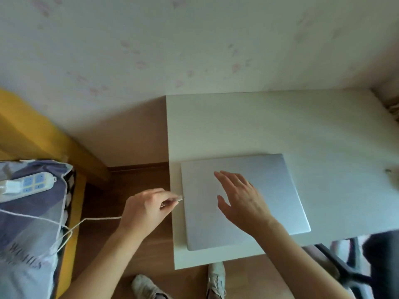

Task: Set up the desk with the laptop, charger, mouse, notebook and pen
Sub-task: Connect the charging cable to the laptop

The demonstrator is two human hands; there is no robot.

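A closed silver laptop (278, 190) lies on the white desk (259, 126) near its front left corner. My right hand (241, 199) rests flat on the lid with fingers spread. My left hand (146, 206) pinches the charger plug (178, 199), whose metal tip sits right at the laptop's left edge. The white charger cable (97, 219) trails left from my hand toward a white power strip (28, 184) on the bed. No mouse, notebook or pen is recognisable in view.
A bed with a yellow frame (73, 212) and blue patterned bedding (26, 234) stands at the left. Wooden floor (138, 173) lies between bed and desk. A dark chair (354, 266) is at the lower right. A small object (388, 171) sits at the desk's right edge.
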